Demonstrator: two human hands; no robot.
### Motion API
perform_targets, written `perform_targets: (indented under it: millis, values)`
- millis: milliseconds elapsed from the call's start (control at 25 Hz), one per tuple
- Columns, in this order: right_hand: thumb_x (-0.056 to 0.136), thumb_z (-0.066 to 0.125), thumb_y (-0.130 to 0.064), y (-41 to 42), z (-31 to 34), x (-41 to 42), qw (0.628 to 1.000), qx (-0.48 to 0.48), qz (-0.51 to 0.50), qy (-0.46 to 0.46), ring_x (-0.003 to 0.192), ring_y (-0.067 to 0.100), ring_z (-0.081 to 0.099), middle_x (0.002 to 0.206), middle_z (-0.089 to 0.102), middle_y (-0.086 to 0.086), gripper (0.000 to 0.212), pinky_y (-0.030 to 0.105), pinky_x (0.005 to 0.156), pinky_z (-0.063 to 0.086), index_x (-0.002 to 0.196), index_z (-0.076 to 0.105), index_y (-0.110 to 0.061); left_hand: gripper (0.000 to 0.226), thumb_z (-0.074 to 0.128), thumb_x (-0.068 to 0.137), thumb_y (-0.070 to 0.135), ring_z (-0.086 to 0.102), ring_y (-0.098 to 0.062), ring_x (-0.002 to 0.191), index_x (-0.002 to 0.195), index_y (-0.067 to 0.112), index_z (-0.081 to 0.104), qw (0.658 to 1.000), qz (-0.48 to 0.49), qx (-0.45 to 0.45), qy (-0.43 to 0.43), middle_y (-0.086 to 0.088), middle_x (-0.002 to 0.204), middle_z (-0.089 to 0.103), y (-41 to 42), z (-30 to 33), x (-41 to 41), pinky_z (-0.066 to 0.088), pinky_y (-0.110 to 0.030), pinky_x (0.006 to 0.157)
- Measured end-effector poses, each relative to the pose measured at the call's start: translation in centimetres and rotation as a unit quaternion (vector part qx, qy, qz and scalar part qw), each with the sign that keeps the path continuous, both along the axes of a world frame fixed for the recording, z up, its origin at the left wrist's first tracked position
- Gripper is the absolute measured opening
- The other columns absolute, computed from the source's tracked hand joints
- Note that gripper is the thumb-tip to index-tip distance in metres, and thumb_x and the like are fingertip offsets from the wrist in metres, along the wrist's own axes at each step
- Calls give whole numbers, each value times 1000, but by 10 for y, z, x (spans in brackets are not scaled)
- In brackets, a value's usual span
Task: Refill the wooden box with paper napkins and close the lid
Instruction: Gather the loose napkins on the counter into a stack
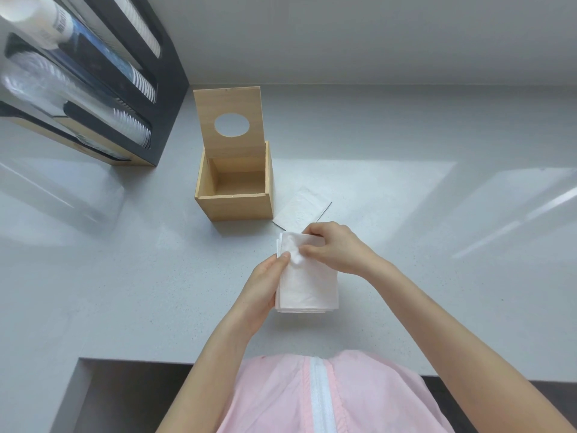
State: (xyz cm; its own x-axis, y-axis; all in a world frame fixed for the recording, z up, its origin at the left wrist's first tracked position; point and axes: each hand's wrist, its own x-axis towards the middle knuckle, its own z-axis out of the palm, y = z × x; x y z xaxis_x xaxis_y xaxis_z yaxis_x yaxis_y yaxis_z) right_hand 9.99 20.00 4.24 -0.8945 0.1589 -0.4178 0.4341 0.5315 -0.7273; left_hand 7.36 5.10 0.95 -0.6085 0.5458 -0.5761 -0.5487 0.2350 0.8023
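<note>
The wooden box (234, 206) stands open on the grey counter, and its inside looks empty. Its lid (230, 104), with a round hole, is tipped up at the back. In front of the box and to the right, both hands hold a stack of white paper napkins (307, 285) above the counter. My left hand (265, 282) grips the stack's left edge. My right hand (334, 248) pinches the top napkin near the upper end. An emptied clear napkin wrapper (301, 209) lies flat just right of the box.
A black and wood cup dispenser (103, 89) with stacked cups and lids stands at the back left. The grey counter (437, 214) has a cut-out edge near my body. A wall runs along the back.
</note>
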Motion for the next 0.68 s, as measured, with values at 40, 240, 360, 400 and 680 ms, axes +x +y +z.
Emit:
perform_targets:
  millis: [40,240,360,400,680]
  values:
    - [86,53,-17,-2,-1,-1,1000,0,2,1,71,15,52,83,57,2,6,20,51,36,84,56,-22,29,37,98,27,67,-14,87,109,17,63,1000,3,-6,2,-1,99,70,0,-1,0,50,-26,73]
    - [89,50,-22,0,-6,-9,1000,9,14,-10,84,18,55,92,60,2,17,21,59,40,97,63,-15,27,40,98,22,63,-20,93,113,11,60,999,21,-26,9,-7,106,67,-2,-4,-1,49,-28,72]
    - [92,48,-26,15,-13,-26,999,30,-40,-4,90,16,54,98,62,0,24,23,65,43,109,61,-15,27,39,98,21,62,-21,93,115,10,58,998,43,-38,6,-8,107,65,-3,-4,-5,48,-26,67]
    - [92,49,-27,21,-17,-33,997,48,-67,0,93,17,54,102,62,1,28,26,71,44,116,57,-15,28,39,98,20,62,-23,95,115,9,58,998,52,-40,2,-9,108,65,-3,-4,-7,48,-27,68]
    - [86,60,-31,29,-44,-71,965,239,-88,-68,122,33,35,133,35,17,57,37,91,39,128,38,0,23,40,98,22,62,-22,98,109,15,59,994,94,-43,-21,-6,109,66,-5,-2,-23,49,-30,74]
